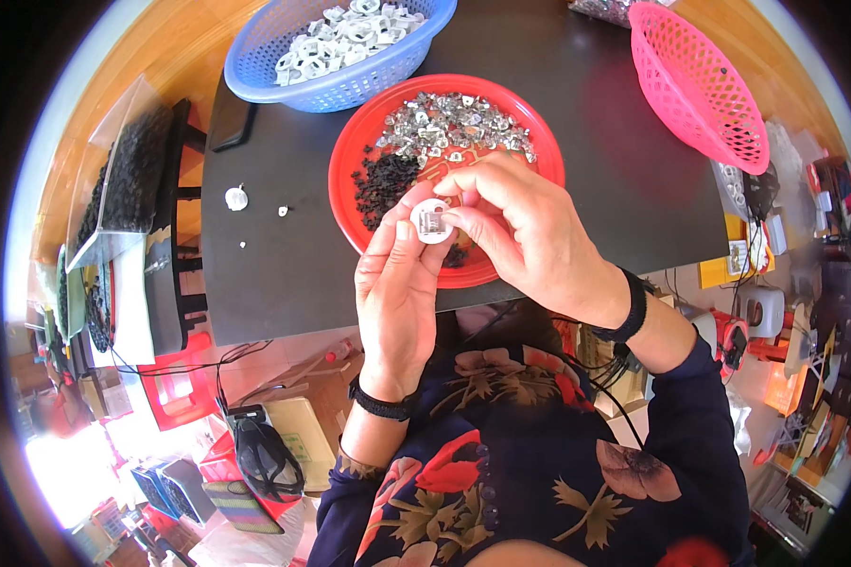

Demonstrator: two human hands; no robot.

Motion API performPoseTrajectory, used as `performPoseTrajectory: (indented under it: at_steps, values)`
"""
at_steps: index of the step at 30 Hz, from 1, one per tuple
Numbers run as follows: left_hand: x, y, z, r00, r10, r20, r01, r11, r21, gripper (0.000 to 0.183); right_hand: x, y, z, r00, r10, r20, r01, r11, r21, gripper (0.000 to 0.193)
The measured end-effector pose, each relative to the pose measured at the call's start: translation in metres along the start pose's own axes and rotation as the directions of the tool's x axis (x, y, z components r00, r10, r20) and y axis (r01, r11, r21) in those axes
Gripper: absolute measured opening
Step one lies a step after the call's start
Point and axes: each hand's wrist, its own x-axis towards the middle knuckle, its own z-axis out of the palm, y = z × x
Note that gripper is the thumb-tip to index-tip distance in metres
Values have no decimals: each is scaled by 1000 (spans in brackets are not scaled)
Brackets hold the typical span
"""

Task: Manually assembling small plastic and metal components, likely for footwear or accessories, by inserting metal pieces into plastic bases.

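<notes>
Over the near part of a red round tray (345,142), my left hand (392,293) pinches a small white round plastic part (432,221) between thumb and fingers. A greyish piece shows at its middle. My right hand (529,227) comes in from the right, thumb and forefinger closed at the part's right edge; whether a tiny piece sits between those fingertips is hidden. In the tray lie a pile of small shiny metal pieces (454,123) at the back and a pile of small black pieces (385,184) at the left.
A blue basket (350,87) of white plastic parts (350,42) stands behind the tray. At the far right is a pink basket (700,90). On the dark table (274,274) lie a white round part (236,197), a tiny metal piece (283,211) and a dark flat object (234,128).
</notes>
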Motion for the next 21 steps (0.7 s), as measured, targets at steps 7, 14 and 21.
performPoseTrajectory:
  at_steps: [7, 14, 21]
  values:
    - [0, -1, 3, 999, 18, 29, -18, 1000, 15, 34, 3, 4, -2, 972, 231, 39, -233, 938, 256, 16]
    - [-2, 1, 5, 1000, -26, 6, 26, 999, 29, 33, -2, 9, 5, 951, 309, -14, -275, 867, 416, 16]
    - [4, 0, -2, 998, -43, 35, 45, 996, -72, 26, -6, 9, 8, 955, 296, -12, -268, 881, 390, 10]
